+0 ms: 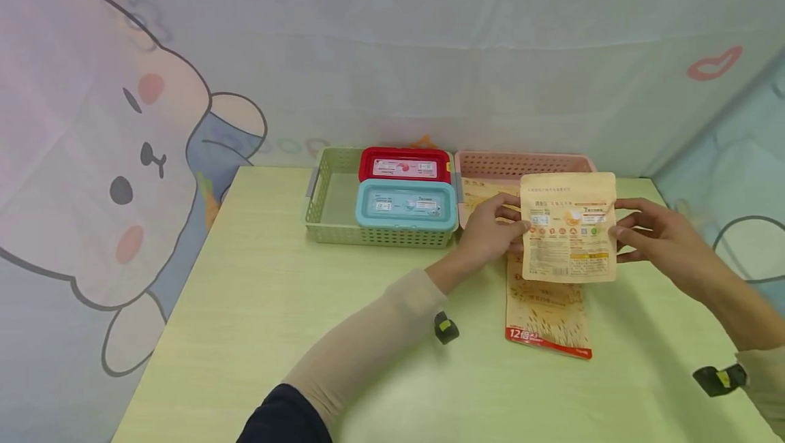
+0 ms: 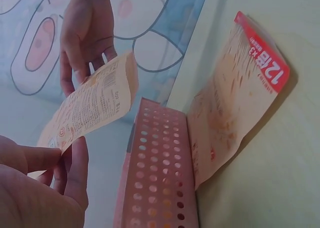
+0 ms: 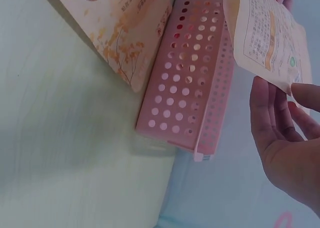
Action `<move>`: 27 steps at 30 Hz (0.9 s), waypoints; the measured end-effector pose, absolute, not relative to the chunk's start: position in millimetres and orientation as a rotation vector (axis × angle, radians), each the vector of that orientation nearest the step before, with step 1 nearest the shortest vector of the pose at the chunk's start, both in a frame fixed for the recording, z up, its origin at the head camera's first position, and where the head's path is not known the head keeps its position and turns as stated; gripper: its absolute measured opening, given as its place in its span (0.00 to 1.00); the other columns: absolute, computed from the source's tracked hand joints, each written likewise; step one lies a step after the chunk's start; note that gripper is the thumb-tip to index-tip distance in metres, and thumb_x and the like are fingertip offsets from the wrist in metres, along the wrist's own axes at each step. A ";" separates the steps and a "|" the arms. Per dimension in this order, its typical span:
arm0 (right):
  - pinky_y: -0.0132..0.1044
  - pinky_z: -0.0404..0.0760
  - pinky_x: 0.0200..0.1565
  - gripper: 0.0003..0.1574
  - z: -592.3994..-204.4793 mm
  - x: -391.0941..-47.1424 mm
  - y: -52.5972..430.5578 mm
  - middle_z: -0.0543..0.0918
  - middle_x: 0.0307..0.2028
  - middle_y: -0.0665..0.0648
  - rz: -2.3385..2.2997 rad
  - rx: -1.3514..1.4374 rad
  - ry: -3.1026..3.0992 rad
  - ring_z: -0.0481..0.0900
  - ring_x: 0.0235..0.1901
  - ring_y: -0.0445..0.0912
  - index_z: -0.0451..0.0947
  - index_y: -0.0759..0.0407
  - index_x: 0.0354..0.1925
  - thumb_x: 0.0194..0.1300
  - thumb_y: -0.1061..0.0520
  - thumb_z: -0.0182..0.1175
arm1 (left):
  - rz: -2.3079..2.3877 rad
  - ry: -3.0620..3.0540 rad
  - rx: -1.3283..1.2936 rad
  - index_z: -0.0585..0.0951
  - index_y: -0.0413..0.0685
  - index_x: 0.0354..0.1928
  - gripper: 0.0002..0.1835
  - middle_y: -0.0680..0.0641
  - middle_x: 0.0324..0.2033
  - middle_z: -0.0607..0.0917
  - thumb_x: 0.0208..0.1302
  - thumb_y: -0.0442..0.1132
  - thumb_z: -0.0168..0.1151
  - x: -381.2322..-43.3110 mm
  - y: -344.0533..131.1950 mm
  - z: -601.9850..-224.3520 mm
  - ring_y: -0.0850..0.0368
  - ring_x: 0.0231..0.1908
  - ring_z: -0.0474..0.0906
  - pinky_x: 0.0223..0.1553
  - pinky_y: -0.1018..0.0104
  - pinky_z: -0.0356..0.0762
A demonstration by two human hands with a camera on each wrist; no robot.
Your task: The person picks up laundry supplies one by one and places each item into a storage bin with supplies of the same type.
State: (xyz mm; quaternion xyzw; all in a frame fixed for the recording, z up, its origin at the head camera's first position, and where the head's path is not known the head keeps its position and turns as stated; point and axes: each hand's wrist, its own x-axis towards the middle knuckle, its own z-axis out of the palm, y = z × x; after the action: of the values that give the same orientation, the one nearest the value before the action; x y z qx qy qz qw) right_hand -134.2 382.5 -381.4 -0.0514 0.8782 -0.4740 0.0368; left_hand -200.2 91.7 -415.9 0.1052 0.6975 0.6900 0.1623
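A cream-coloured pouch (image 1: 568,232) with small printed text is held upright above the pink basket's front, its printed side toward the head camera. My left hand (image 1: 493,230) pinches its left edge between thumb and fingers. On the opposite edge my right hand (image 1: 659,238) pinches it the same way. Below lies a second pouch (image 1: 546,313), tan with a red strip at its near end, on the table against the basket; its far part is hidden by the held pouch. Part of another tan packet (image 1: 481,191) shows inside the pink basket (image 1: 527,163).
Left of the pink basket stands a green basket (image 1: 334,208). At its right side sit a red-lidded box (image 1: 405,154) and a light-blue-lidded box (image 1: 407,221). A patterned cloth (image 1: 392,75) hangs behind the pale green table (image 1: 264,293).
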 end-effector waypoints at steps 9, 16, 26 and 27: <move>0.37 0.90 0.37 0.32 -380.8 -140.8 371.0 0.81 0.43 0.52 -1.492 -0.158 2.734 0.86 0.39 0.41 0.60 0.60 0.76 0.81 0.61 0.57 | 1.972 2.076 0.318 0.84 0.51 0.56 0.14 0.54 0.41 0.84 0.71 0.34 0.71 -211.5 84.0 -404.1 0.55 0.40 0.87 0.33 0.62 0.89; 0.37 0.90 0.37 0.30 -374.4 -145.0 362.7 0.82 0.42 0.51 -1.534 -0.175 2.751 0.87 0.38 0.41 0.63 0.60 0.75 0.81 0.61 0.57 | 1.954 2.136 0.349 0.84 0.49 0.59 0.16 0.54 0.43 0.84 0.72 0.34 0.71 -219.6 78.5 -398.4 0.61 0.41 0.84 0.41 0.56 0.90; 0.40 0.90 0.37 0.33 -369.2 -151.5 350.0 0.81 0.43 0.50 -1.527 -0.078 2.786 0.88 0.37 0.42 0.61 0.61 0.77 0.82 0.56 0.57 | 1.991 2.152 0.357 0.84 0.47 0.60 0.17 0.53 0.43 0.84 0.72 0.35 0.70 -228.0 70.8 -392.4 0.52 0.42 0.88 0.32 0.67 0.88; 0.40 0.90 0.37 0.32 -368.1 -152.5 349.2 0.81 0.43 0.49 -1.529 -0.079 2.787 0.88 0.37 0.42 0.61 0.61 0.77 0.82 0.56 0.57 | 2.000 2.143 0.358 0.84 0.47 0.60 0.17 0.53 0.43 0.84 0.72 0.35 0.70 -228.7 69.8 -390.8 0.51 0.43 0.88 0.32 0.67 0.88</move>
State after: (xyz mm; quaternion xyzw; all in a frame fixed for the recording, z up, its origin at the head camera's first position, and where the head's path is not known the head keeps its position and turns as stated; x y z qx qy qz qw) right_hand -152.5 349.2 -368.1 -0.0248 0.8763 -0.4808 -0.0191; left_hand -228.7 69.8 -390.8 0.1208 0.7224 0.6743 0.0941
